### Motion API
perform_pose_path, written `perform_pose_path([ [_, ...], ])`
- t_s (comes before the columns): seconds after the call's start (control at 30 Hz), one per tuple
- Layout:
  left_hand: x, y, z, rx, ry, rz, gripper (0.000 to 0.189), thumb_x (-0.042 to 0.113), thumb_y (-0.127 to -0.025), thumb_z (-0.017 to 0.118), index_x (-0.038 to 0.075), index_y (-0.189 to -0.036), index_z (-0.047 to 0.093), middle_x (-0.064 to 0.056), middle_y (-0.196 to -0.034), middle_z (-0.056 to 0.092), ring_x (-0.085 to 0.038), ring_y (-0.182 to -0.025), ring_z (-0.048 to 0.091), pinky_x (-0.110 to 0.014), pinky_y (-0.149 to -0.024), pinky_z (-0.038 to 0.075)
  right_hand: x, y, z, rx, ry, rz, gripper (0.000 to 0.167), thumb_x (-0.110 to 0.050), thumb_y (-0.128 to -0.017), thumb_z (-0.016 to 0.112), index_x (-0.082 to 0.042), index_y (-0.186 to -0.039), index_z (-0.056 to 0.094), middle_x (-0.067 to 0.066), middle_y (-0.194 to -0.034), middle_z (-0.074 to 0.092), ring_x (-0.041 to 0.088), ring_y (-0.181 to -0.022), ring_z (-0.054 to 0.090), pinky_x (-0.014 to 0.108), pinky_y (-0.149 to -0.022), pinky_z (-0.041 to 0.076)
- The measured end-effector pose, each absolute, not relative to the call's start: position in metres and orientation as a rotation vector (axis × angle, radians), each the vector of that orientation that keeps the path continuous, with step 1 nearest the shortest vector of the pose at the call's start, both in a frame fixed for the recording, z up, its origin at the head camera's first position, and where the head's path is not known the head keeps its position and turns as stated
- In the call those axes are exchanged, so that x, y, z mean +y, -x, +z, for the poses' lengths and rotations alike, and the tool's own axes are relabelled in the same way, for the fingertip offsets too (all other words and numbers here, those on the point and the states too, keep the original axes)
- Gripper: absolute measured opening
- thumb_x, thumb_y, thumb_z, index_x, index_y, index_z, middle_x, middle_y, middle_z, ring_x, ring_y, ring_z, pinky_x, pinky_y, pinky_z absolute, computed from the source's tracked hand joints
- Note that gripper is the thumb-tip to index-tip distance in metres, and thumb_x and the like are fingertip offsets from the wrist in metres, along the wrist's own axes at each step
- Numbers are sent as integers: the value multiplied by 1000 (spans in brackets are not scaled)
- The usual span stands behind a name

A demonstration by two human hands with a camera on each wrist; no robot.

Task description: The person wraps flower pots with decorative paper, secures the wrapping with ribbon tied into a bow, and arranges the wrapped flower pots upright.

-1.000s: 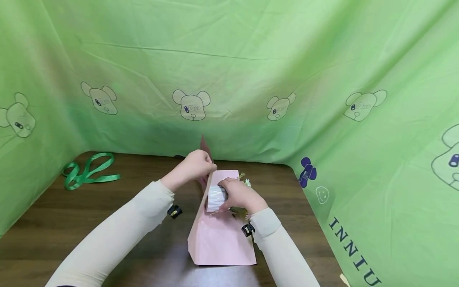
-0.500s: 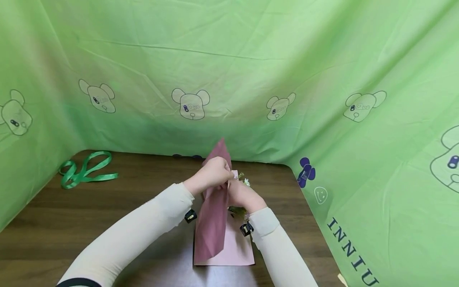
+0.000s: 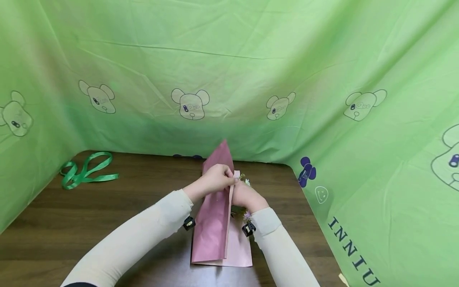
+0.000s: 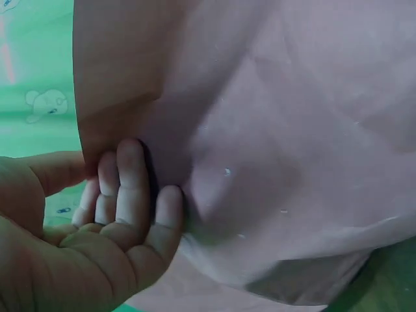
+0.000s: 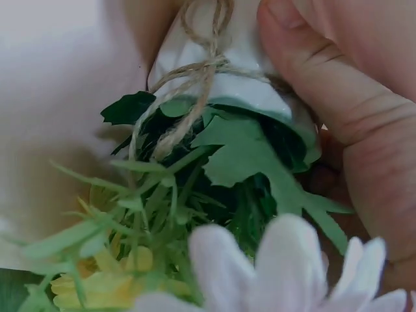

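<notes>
A sheet of pink wrapping paper (image 3: 212,227) lies on the table, its left side folded over toward the right. My left hand (image 3: 216,177) pinches the edge of that fold; in the left wrist view, the thumb is on one side of the paper and the fingers on the other. Partly under the fold, my right hand (image 3: 248,196) grips the white, twine-tied base (image 5: 244,92) of a bunch of flowers (image 5: 279,273). Green leaves, a pale pink flower and a yellow flower (image 5: 107,286) show in the right wrist view. The fold hides the base in the head view.
A green ribbon (image 3: 86,175) lies loosely looped at the left back of the brown wooden table (image 3: 143,231). Green cloth (image 3: 236,59) printed with bear heads hangs behind and on both sides.
My left hand has brought the paper's left side up and over to the right, covering the white base. The fold now lies flatter. My right hand has stayed in about the same place.
</notes>
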State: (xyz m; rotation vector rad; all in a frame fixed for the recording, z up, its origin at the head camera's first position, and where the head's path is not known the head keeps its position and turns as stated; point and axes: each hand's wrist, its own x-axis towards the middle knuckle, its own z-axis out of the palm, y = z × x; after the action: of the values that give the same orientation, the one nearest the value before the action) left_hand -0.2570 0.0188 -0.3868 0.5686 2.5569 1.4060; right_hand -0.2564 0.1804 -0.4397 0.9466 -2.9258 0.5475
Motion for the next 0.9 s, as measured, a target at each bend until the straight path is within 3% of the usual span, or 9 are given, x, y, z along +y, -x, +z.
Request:
perform_pose_path([
  [0.23,17,257,-404,2395,-610,1502,20,22,-93,76,7,-87,65,-2,-69,67,-13,-61,64,-28,-57,55,192,261,-442,-2919,-1027,646,11,-6,-92,56,-12,-93,65,3,-95,64,14,-82,57,34,-82,54],
  [0.47,16,257,-408,2250,-613,1558,25,28,-95,75,5,-92,64,-10,-83,75,-21,-71,71,-36,-65,61,215,265,-430,-2848,-1047,713,22,-2,-85,66,-12,-105,71,5,-114,67,21,-109,63,39,-103,49],
  [0.53,16,259,-410,2248,-609,1563,25,26,-95,75,4,-94,64,-9,-84,74,-20,-72,71,-36,-65,61,221,264,-423,-2842,-1026,762,23,-2,-87,66,-9,-107,73,5,-115,68,22,-111,63,41,-103,49],
  [0.67,15,262,-413,2256,-602,1572,20,20,-95,73,4,-100,62,-6,-86,72,-18,-71,67,-36,-64,60,227,259,-411,-2849,-870,996,16,-9,-100,58,-6,-102,74,7,-109,69,21,-102,63,41,-95,52],
  [0.73,14,263,-414,2255,-604,1577,19,17,-95,72,3,-102,62,-6,-86,70,-18,-70,65,-35,-63,60,225,257,-407,-2854,-767,1121,23,-19,-105,55,-8,-97,73,8,-103,68,19,-96,61,39,-89,51],
  [0.9,14,265,-416,2254,-622,1574,15,12,-95,70,3,-103,61,-5,-84,68,-17,-66,65,-32,-59,58,216,257,-404,-2847,-621,1228,26,-33,-102,63,-12,-93,75,3,-93,68,14,-85,59,31,-78,50],
])
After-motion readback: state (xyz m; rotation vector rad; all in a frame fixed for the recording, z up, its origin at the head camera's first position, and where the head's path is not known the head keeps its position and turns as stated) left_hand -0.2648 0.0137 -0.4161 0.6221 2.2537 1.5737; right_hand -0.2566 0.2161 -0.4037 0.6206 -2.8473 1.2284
